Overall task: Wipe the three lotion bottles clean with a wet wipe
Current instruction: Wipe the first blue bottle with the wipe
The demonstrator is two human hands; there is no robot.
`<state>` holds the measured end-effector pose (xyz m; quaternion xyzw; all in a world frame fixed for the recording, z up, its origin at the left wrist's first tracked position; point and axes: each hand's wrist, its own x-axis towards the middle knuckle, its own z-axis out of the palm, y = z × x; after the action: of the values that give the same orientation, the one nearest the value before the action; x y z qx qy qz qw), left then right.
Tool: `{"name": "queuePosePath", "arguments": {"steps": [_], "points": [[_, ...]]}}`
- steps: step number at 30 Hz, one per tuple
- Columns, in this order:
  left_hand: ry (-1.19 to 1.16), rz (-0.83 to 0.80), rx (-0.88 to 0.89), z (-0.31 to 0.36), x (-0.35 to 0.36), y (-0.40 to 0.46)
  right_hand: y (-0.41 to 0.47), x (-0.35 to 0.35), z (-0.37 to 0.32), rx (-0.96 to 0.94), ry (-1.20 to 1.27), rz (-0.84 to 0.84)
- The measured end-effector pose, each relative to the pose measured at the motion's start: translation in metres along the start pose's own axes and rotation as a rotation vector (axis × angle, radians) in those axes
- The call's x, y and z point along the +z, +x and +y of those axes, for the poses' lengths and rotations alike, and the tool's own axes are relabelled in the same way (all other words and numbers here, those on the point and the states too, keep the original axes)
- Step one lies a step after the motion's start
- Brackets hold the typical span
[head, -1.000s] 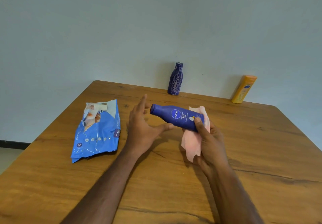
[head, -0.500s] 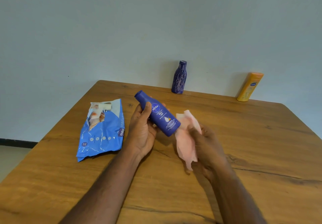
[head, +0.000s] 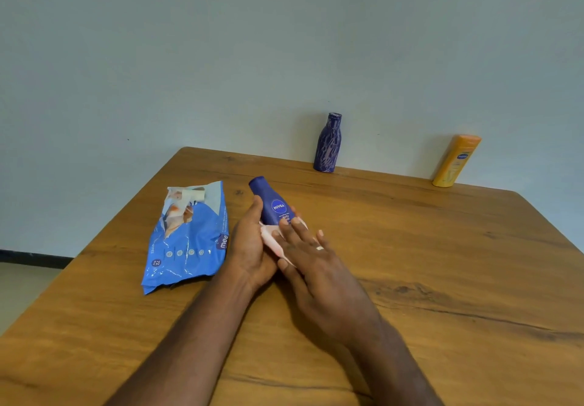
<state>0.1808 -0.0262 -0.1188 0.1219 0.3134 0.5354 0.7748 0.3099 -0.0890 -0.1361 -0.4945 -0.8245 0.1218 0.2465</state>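
Bottle (head: 274, 205) of dark blue lotion, the one with the round white-lettered logo, lies tilted over the middle of the wooden bench (head: 442, 263), its long axis running from the capped end, up and to the left, down toward the person, where its base is hidden between the two hands. The left hand (head: 249, 247) cradles it from the left, thumb laid along the bottle's side and fingers curled under it. The right hand (head: 311, 266) comes in from the right with its fingers (head: 295, 227) nearly straight and slightly spread, pressing a pale pink wet wipe (head: 271, 239) against the lower part of the bottle; the wipe shows between the two hands. Both forearms reach in from the near edge and meet at the bottle. Left of the hands a blue pack of wipes (head: 186, 241) lies flat, its flap end away from the person. At the far edge, against the wall, a purple patterned bottle (head: 328, 143) stands upright, and well to its right a yellow bottle (head: 455, 160) stands cap down.
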Motion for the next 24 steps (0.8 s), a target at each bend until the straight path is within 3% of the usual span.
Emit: {"name": "queuePosePath", "arguments": {"steps": [6,12,16,19,21,24], "points": [[0.108,-0.150,-0.047,-0.017,0.011,-0.007,0.003,-0.008,0.008,0.154,-0.027,0.113],[0.237,-0.257,-0.109,-0.027,0.006,-0.007,0.004,-0.019,0.016,0.327,0.209,0.237],[0.294,-0.232,-0.084,-0.024,0.003,-0.004,0.001,-0.029,0.030,0.621,0.169,0.601],[0.326,-0.221,-0.083,-0.024,0.002,-0.003,-0.006,-0.045,0.041,0.801,0.135,0.663],[0.326,-0.221,-0.094,-0.025,0.003,-0.003,-0.007,-0.046,0.036,0.745,0.225,0.704],[0.335,-0.211,-0.124,-0.029,0.007,-0.003,-0.003,-0.035,0.015,0.466,0.328,0.689]]}}
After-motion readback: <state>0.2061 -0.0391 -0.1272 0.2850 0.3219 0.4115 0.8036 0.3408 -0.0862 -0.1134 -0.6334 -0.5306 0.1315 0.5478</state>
